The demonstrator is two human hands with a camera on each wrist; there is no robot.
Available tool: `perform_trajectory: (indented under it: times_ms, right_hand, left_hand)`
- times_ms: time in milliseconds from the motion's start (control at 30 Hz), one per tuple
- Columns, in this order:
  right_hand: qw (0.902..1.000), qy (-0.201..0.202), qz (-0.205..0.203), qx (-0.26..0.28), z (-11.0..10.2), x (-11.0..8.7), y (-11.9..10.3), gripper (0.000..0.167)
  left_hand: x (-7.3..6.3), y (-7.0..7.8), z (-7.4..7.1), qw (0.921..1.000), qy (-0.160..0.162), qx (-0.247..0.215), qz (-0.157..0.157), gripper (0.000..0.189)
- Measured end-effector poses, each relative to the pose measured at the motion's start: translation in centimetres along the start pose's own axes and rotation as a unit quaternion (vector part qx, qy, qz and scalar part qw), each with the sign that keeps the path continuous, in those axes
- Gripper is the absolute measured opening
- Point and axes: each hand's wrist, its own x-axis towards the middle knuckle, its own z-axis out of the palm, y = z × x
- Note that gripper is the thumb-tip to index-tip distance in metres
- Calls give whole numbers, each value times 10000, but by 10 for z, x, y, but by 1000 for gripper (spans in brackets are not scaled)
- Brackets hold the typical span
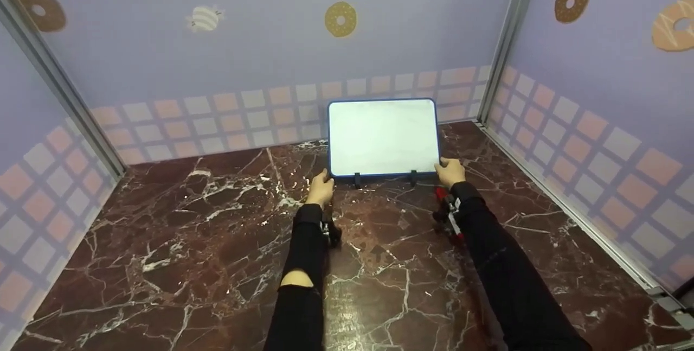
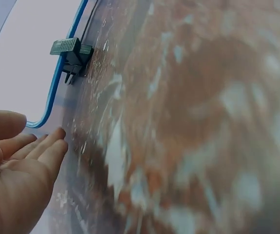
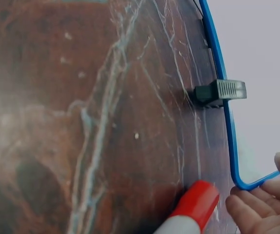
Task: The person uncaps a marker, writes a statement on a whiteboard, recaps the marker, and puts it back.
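Observation:
A white whiteboard [image 1: 384,136] with a blue rim stands upright, tilted slightly back, near the back wall. Two black clip-on feet [image 1: 357,179] support its lower edge. My left hand [image 1: 320,188] is at the lower left corner, thumb in front and fingers fairly straight behind, pinching lightly. At the lower right corner, my right hand [image 1: 450,172] holds the rim between thumb and fingers. One foot [image 2: 72,56] shows close up in the left wrist view, another clip [image 3: 221,92] in the right. Below my right hand is a marker with a red cap [image 3: 198,202].
The board stands on a dark red marbled tabletop [image 1: 217,253] with white veins. Purple walls [image 1: 260,52] with checked lower bands and donut pictures enclose the back and sides. Metal posts [image 1: 507,42] mark the corners.

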Motion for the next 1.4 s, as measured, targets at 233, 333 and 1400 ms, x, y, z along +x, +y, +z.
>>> perform_trajectory:
  times_ms: [233,333,1400]
  right_hand:
    - [9996,248,126,-54,-9,-31,-38,51]
    - [9992,308,225,-125,-19,-64,-74,47]
    - [9964,-294,-335,714,-10,-102,-102,28]
  left_hand:
    - [-50,75,-11,9952,448,-583,-642,46]
    - [-41,62,-9,9953,574,-549,-555,43]
    - [-113,66,-122,9809,-1370,-1179,-724,20]
